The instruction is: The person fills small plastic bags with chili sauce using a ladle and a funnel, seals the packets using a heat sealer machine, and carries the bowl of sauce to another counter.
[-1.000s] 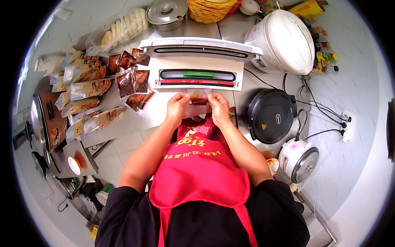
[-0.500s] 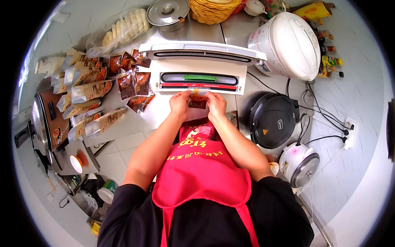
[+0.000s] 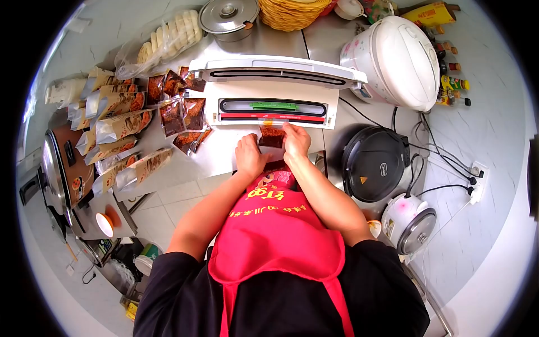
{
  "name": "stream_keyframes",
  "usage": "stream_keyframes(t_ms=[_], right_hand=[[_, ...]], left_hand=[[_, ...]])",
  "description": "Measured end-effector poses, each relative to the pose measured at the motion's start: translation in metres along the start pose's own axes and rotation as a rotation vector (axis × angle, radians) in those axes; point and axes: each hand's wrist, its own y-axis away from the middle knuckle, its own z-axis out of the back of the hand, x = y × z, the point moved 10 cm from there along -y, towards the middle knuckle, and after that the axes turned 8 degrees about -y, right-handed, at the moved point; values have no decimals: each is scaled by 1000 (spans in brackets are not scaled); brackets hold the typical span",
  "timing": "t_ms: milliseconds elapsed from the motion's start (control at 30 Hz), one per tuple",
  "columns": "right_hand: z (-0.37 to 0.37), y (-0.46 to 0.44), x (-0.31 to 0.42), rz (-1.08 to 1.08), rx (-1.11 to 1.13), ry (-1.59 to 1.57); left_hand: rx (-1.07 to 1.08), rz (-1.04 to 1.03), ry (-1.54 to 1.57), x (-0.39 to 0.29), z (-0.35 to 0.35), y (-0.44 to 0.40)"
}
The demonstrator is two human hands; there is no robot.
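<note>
A small clear pouch of dark red, oily sauce (image 3: 272, 137) lies at the front of a white vacuum sealer (image 3: 328, 115). The pouch's top end reaches up to the red strip (image 3: 272, 117) of the sealer, whose lid (image 3: 278, 66) stands raised. My right hand (image 3: 296, 141) pinches the pouch at its upper right corner. Beside the pouch's lower left side, my left hand (image 3: 251, 154) rests with fingers stretched out over the steel counter, apart from the pouch's top. A green bar (image 3: 273, 106) sits inside the sealer's trough.
Several filled sauce pouches (image 3: 193, 114) lie left of the sealer, beside several standing printed bags (image 3: 124, 127). To the right are a large white cooker (image 3: 404, 62), a black round appliance (image 3: 373, 163) and trailing cables. A lidded pot (image 3: 227, 19) and a wicker basket (image 3: 292, 14) stand behind.
My left hand has let go of the pouch's upper left corner and moved down and left. My right hand stays at the upper right corner.
</note>
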Motion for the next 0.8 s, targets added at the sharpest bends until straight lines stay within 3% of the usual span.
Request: stream_keyframes(t_ms=[333,400,467,633,667,800], right_hand=[[5,-4,10,152,-68,143],[4,6,25,181,-58,200],[10,9,34,211,-48,259],[1,23,99,536,138,612],[-10,28,117,565,218,577],[-101,116,242,1219,437,844]], left_hand=[[4,1,-30,7,-14,-9],[-153,-55,-17,2,-3,-8],[-164,-51,-14,4,-5,-8],[-178,-54,11,2,2,-7],[-102,-13,10,5,-3,-8],[-43,20,13,8,-8,-7]])
